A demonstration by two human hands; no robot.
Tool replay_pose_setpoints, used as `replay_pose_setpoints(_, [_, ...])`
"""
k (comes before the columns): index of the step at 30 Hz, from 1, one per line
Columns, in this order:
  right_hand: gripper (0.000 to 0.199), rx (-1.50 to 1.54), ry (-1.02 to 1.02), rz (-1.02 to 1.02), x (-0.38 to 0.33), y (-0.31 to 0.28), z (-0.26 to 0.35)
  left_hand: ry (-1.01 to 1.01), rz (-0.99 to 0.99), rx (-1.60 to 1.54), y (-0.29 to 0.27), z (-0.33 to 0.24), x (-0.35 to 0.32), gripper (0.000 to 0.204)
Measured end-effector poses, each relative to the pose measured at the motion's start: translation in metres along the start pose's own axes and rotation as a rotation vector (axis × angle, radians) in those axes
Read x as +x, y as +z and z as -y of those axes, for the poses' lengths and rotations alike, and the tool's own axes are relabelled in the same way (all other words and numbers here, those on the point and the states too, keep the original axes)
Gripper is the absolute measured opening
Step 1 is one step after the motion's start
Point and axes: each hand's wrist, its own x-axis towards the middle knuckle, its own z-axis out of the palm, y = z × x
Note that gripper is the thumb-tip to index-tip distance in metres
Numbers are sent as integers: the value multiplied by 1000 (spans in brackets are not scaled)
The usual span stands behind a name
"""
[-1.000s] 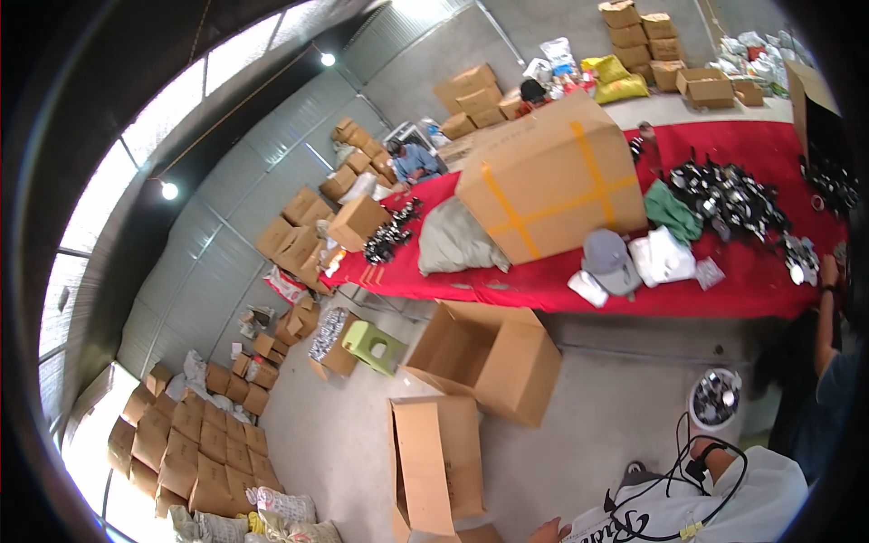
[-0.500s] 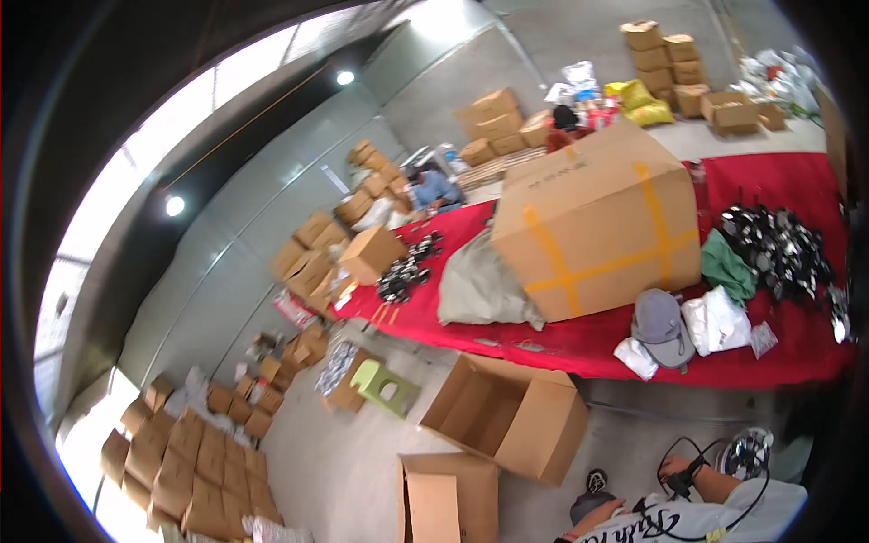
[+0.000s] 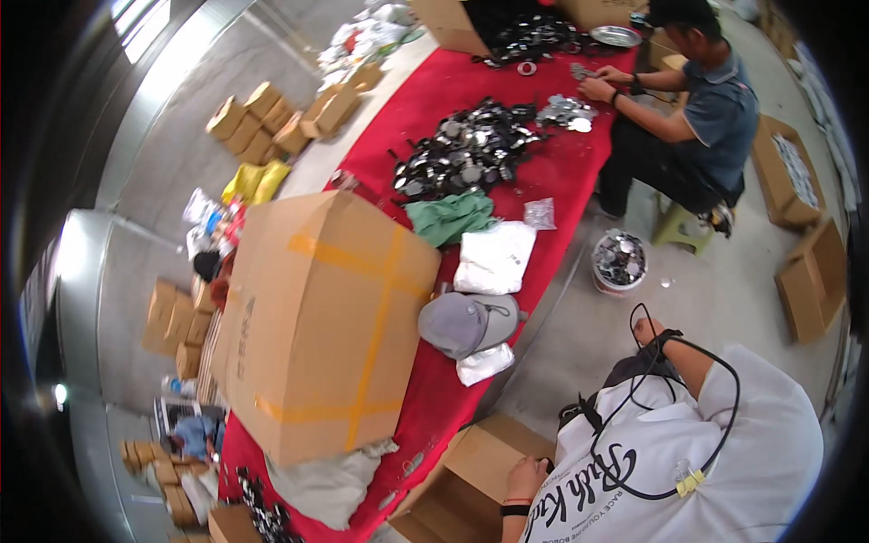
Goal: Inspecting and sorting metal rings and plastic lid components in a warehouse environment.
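My left hand [image 3: 525, 480], with a red band and a black strap at the wrist, is over the edge of an open cardboard box [image 3: 493, 448] on the floor. Its fingers are curled, and a small dark thing shows at their tips. My right hand [image 3: 646, 329] is out to the right of my body, nearest to a bucket of shiny metal parts [image 3: 620, 261]. Its fingers are blurred and partly hidden. A black cable [image 3: 731, 398] loops over my white shirt and past the right wrist. Neither hand touches the red table.
A big taped carton [image 3: 317, 326] stands on the red-covered table [image 3: 380, 118], beside a grey cap [image 3: 453, 324], white bags [image 3: 496, 257], green cloth [image 3: 450, 217] and a heap of black-and-silver parts [image 3: 471, 149]. A co-worker [image 3: 720, 109] sits on a green stool [image 3: 683, 226], handling small parts.
My view has swung to the right, bringing the seated co-worker and the bucket into sight. My left hand now shows over the open box. My right arm stays out to the side.
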Motion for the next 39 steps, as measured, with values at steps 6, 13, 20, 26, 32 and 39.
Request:
replay_pose_setpoints(6, [25,-145,176,78,-117,32,-86,227,168,288,-11,36,79,40])
replay_pose_setpoints(13, [17,47,427,-234,-220,39,-145,378,273,200,16,29,196,39])
replay_pose_setpoints(20, [22,393,671,-110,-262,55,-212,302,325,112,59,-64,222,42])
replay_pose_setpoints(26, [28,495,702,-178,-249,78,-306,340,420,125,150,-88,235,43])
replay_pose_setpoints(32, [17,333,664,-401,-234,33,-398,165,569,591,178,-165,244,44])
replay_pose_setpoints(39, [14,1077,845,-617,-253,23,-466,-81,465,382,190,-304,324,63])
